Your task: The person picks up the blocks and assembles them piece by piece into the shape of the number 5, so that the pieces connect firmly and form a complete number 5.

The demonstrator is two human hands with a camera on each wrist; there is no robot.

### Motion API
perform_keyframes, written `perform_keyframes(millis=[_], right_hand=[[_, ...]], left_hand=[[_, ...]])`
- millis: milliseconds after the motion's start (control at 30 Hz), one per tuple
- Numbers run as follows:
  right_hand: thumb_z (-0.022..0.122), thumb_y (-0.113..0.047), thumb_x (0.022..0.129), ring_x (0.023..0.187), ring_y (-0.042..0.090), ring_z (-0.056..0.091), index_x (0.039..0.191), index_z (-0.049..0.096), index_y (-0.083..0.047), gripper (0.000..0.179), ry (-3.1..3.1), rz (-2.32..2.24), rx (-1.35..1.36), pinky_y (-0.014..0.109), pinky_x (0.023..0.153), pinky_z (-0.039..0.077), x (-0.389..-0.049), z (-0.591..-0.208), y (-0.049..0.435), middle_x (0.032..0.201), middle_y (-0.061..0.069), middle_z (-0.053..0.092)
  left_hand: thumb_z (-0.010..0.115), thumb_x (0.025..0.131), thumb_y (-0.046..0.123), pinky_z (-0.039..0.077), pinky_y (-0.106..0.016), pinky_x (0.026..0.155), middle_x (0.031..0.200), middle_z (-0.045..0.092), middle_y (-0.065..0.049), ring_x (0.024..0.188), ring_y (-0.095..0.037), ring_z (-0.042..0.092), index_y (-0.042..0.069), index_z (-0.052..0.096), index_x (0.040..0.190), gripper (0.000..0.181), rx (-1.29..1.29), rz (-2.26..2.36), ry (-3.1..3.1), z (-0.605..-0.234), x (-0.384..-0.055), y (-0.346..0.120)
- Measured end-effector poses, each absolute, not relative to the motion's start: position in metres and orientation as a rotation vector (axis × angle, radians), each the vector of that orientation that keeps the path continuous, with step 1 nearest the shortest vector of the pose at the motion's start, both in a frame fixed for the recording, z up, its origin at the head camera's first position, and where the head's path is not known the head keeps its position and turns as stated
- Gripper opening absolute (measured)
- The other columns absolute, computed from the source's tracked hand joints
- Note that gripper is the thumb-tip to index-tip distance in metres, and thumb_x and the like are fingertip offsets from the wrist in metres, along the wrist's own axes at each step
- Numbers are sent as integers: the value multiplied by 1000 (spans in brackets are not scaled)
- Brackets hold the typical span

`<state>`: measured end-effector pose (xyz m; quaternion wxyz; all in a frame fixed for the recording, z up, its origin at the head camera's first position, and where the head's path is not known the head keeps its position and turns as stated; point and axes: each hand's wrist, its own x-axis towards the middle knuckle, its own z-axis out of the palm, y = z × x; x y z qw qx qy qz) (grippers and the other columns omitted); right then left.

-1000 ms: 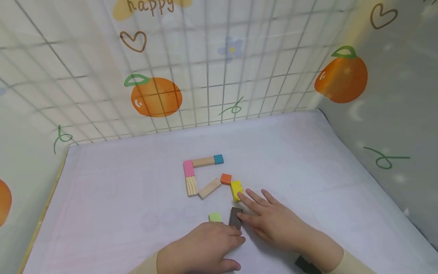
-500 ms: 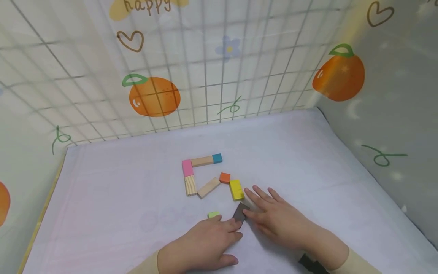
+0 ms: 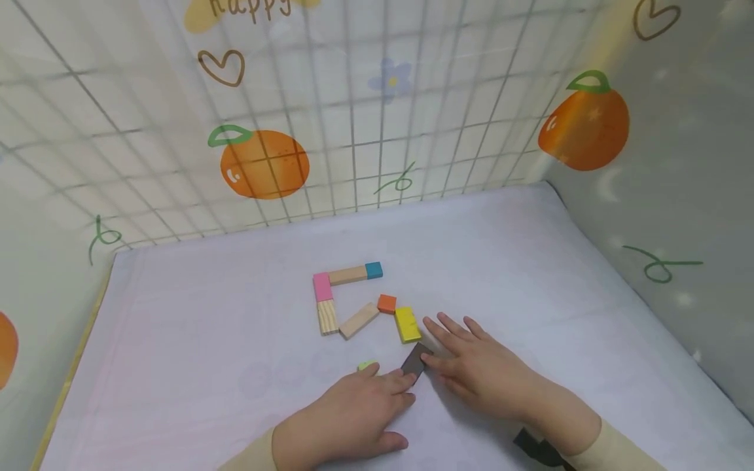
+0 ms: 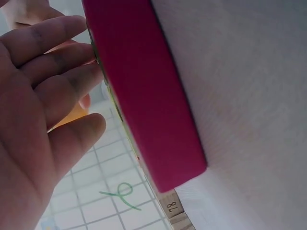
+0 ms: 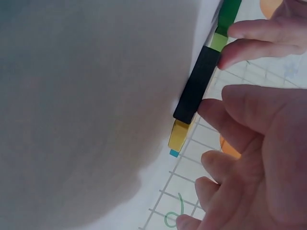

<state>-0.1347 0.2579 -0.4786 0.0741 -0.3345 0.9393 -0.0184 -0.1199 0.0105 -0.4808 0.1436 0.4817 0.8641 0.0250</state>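
A black block [image 3: 415,360] lies slanted on the white cloth, its far end close to the near end of a yellow block [image 3: 408,325]. My left hand [image 3: 358,407] has its index fingertips on the near end of the black block. My right hand [image 3: 480,366] touches that block's right side with a fingertip, its other fingers spread. A light green block [image 3: 367,366] is partly covered by my left hand. In the left wrist view a magenta block [image 4: 148,96] stands close to the camera beside my fingers. In the right wrist view a green block [image 5: 229,13] lies beyond the light green one.
Past the yellow block come an orange block [image 3: 387,304], a plain wood block [image 3: 359,321], a striped wood block [image 3: 328,318], a pink block [image 3: 323,287], another plain wood block [image 3: 348,275] and a blue block [image 3: 374,270]. A patterned curtain [image 3: 353,131] rises behind the cloth.
The black block has turned to a slant and slid away from me towards the yellow block. Both hands move along with it, and my right fingers have come off the yellow block.
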Motion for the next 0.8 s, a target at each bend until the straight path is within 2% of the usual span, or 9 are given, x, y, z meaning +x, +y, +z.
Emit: perform_keyframes(millis=[800], right_hand=[[58, -37, 91, 146, 29, 16, 131, 57, -29, 41, 2816, -85, -994, 59, 113, 19, -138, -479, 262, 157, 3, 23]], left_hand=[[54, 86, 61, 32, -40, 112, 152, 33, 8, 139, -9, 33, 28, 51, 135, 59, 1349, 73, 2484, -484, -122, 13]])
